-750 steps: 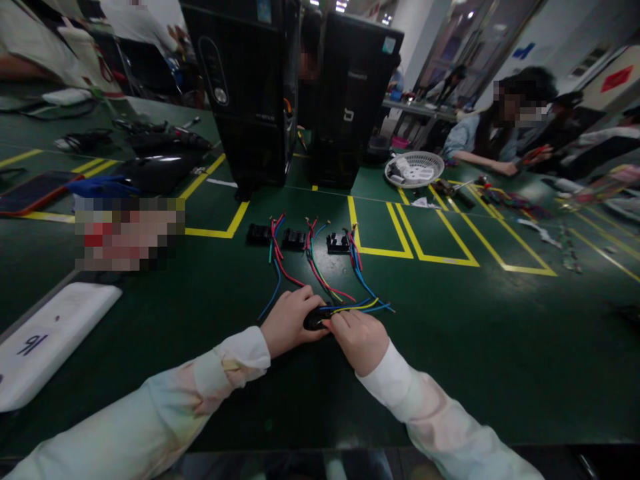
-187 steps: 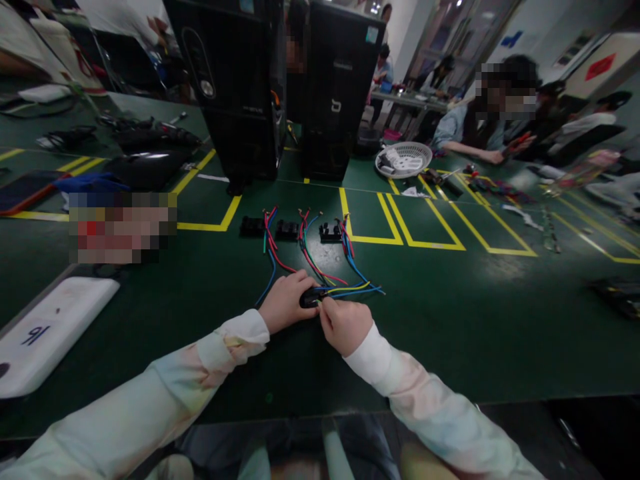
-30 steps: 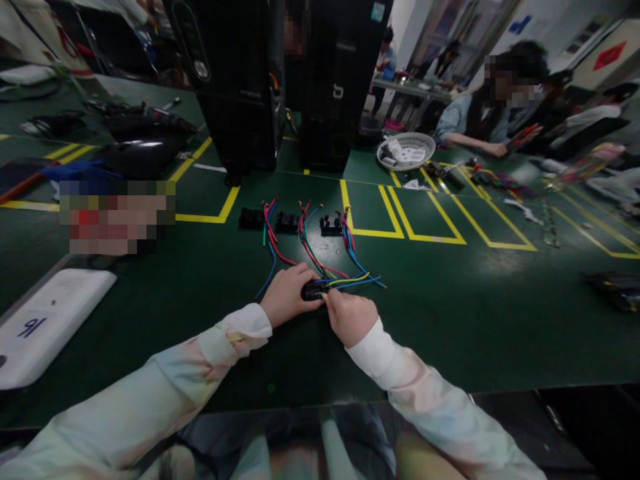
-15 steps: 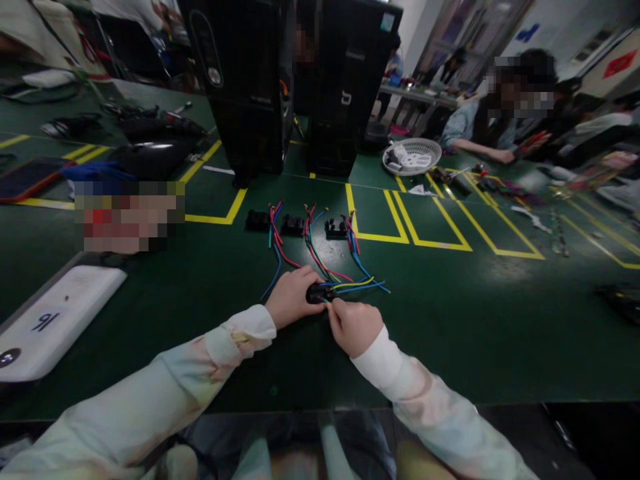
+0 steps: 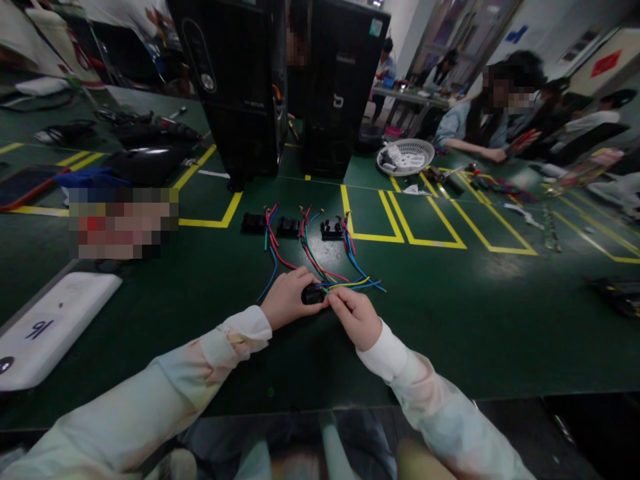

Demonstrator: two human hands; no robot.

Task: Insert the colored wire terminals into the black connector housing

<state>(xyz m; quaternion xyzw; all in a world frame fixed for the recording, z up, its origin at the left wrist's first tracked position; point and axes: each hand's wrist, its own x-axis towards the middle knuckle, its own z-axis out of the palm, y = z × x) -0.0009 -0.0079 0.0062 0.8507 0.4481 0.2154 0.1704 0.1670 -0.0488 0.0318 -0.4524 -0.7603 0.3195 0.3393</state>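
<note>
My left hand [image 5: 287, 298] is closed round a small black plastic part [image 5: 313, 294], holding it just above or on the green table. At the part's right end, the thumb and fingertips of my right hand [image 5: 357, 316] pinch a green wire [image 5: 326, 291]. Blue and yellow wires [image 5: 363, 283] stretch to the right behind the part. Beyond my hands three similar black parts lie in a row: a left one [image 5: 253, 223], a middle one [image 5: 289, 227] and a right one [image 5: 331, 230]. Red, blue and green wires [image 5: 306, 240] lie beside them.
Two black computer towers [image 5: 327, 93] stand at the back. A white basket [image 5: 406, 157] with small parts is right of them. At the left lies a white case [image 5: 60, 327] marked 16. Yellow tape [image 5: 435, 244] marks the table. A person [image 5: 487, 120] sits at the far right.
My right hand has shifted slightly, with its fingers raised a little at the part's right end; more of the green wire shows. The view has moved slightly.
</note>
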